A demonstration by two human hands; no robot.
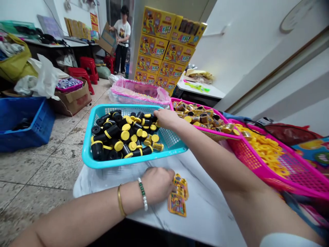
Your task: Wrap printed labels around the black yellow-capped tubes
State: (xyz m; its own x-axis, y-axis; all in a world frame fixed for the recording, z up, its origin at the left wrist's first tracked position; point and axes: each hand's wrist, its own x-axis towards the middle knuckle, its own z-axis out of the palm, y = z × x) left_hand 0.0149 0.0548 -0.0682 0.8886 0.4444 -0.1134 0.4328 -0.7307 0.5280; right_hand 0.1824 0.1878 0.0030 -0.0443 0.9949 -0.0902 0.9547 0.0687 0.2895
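My left hand (158,185), with a beaded bracelet and a gold bangle on its wrist, lies low over the white marbled table (205,202). Its fingers are closed at the left edge of a small group of orange printed cards (177,204) and seem to pinch one. Farther forward, my right hand (166,118) reaches over the right side of a turquoise basket (102,164). Those fingers curl down at the far right corner, and their tips are hidden. Black cylinders with yellow caps (113,131) fill the basket, with a few orange-wrapped ones (157,146) among them.
Pink baskets hold wrapped cylinders (204,118) and yellow plastic parts (272,151) on the right. Behind stand a lined pink basket (123,90) and stacked yellow boxes (154,48). A blue crate (33,137) is at left. A person (123,34) holds a carton (108,39) farther back.
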